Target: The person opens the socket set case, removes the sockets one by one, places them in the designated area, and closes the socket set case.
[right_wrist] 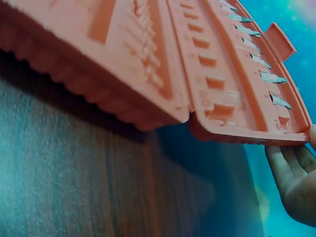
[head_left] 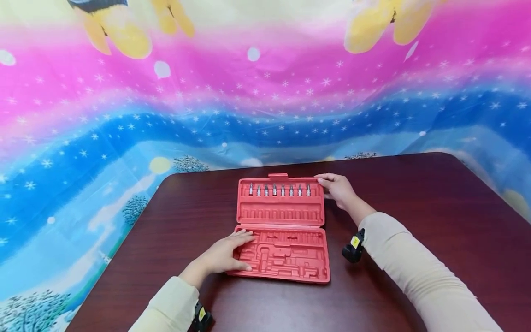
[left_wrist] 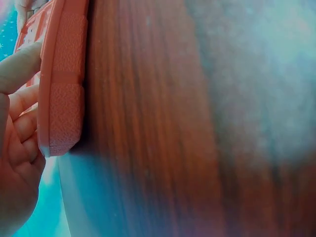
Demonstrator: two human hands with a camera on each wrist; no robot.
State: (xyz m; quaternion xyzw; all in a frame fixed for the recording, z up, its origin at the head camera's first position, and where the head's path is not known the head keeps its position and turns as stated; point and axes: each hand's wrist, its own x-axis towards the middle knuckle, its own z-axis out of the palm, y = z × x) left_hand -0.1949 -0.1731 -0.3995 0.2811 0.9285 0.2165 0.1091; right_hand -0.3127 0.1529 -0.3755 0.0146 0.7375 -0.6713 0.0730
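Observation:
A red plastic tool case (head_left: 286, 250) lies unfolded on the table, its moulded tray towards me and its lid (head_left: 280, 200) on the far side. Several silver bit sockets (head_left: 283, 190) stand in a row along the lid's upper part. The other moulded slots hold nothing. My left hand (head_left: 226, 252) rests on the tray's left edge with fingers stretched over the rim; in the left wrist view its thumb and fingers reach past the case's side wall (left_wrist: 66, 98). My right hand (head_left: 338, 189) pinches the lid's upper right corner, and fingers (right_wrist: 284, 170) show beneath the lid in the right wrist view.
The dark wooden table (head_left: 191, 203) has a rounded far edge. Behind it hangs a colourful cloth (head_left: 265, 92) with snowflakes. A latch tab (head_left: 278, 175) sticks out from the lid's far edge. Black wrist cameras (head_left: 354, 246) hang under both sleeves.

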